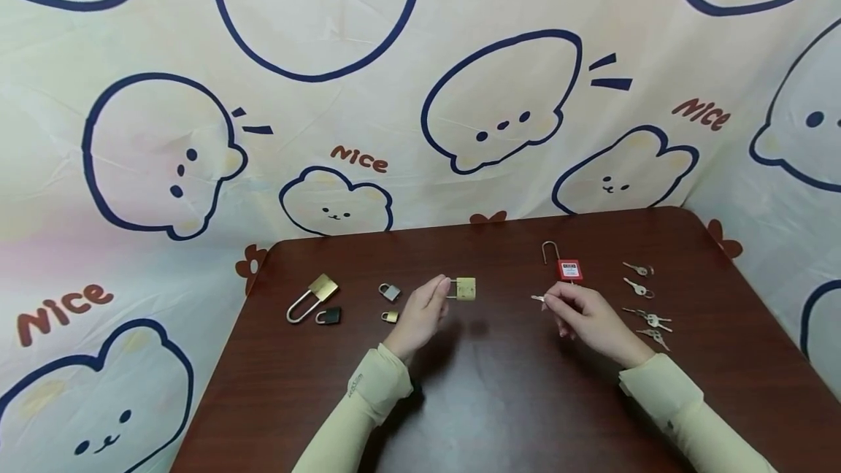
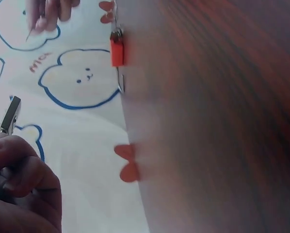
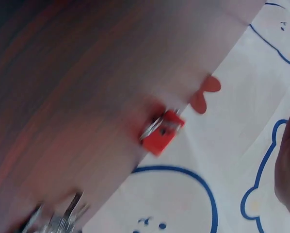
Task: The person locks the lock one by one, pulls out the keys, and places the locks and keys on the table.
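We pinch a brass padlock point(image 1: 463, 287) in our left hand point(image 1: 420, 316), left of the red padlock point(image 1: 569, 269). Our right hand point(image 1: 585, 316) pinches a key point(image 1: 538, 298) just before it.

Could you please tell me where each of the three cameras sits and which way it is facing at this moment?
Head: above, looking forward and down at the brown table; both forearms show, left hand holding a brass padlock, right hand pinching a key.
Left wrist: low, looking across the table; that hand's fingers show.
Right wrist: low, blurred, facing the table edge; barely a sliver of hand.
Shared: all three see the red padlock.
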Demonstrator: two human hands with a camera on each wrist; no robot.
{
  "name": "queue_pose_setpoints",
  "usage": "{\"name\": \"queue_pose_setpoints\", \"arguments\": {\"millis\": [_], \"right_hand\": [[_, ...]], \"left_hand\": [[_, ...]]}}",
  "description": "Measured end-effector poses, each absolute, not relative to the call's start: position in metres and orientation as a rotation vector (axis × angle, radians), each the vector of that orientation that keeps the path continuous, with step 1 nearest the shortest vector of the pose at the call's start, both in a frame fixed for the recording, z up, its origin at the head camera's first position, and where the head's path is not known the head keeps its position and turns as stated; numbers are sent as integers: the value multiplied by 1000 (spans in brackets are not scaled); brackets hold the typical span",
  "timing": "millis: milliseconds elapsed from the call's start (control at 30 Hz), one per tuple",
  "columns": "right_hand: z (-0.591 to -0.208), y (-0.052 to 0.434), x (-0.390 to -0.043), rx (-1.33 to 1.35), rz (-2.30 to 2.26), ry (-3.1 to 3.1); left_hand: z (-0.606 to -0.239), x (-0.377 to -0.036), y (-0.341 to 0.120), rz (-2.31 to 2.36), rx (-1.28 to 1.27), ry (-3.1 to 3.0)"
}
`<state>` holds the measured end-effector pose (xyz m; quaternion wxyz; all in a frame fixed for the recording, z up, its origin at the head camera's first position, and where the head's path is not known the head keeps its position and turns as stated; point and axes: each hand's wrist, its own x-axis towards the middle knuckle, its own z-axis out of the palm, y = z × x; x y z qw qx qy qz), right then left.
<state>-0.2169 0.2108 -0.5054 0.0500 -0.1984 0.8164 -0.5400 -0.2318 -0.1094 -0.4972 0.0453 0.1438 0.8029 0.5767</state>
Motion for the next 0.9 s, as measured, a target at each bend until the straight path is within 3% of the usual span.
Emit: {"name": "queue_pose_setpoints", "arguments": {"millis": [367, 900], "right_hand": [[-505, 268, -209, -457, -1467, 2729], [-517, 369, -209, 71, -1464, 2784]], "left_hand": [[-512, -258, -136, 1626, 233, 2417], [-524, -274, -142, 1268, 293, 2433]]}}
